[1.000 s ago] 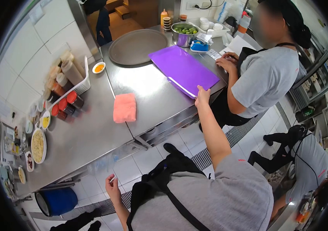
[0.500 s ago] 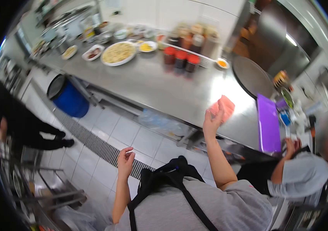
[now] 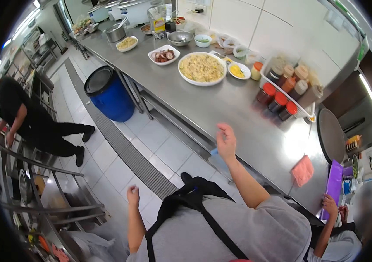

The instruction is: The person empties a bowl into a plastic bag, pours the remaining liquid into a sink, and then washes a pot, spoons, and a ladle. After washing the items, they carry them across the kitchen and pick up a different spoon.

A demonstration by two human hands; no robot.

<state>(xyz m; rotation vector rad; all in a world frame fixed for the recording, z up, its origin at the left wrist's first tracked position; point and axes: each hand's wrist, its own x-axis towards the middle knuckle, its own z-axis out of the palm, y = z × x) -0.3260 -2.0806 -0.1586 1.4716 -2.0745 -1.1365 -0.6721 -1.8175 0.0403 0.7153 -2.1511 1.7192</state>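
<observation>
Steel counter (image 3: 238, 118) — right hand (image 3: 226, 142) at its edge — fingers (image 3: 224, 131) loose

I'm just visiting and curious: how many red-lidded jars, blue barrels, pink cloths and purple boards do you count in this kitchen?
Red-lidded dark jars: 3
Blue plastic barrel: 1
Pink folded cloth: 1
Purple flat board: 1
Total: 6
</observation>
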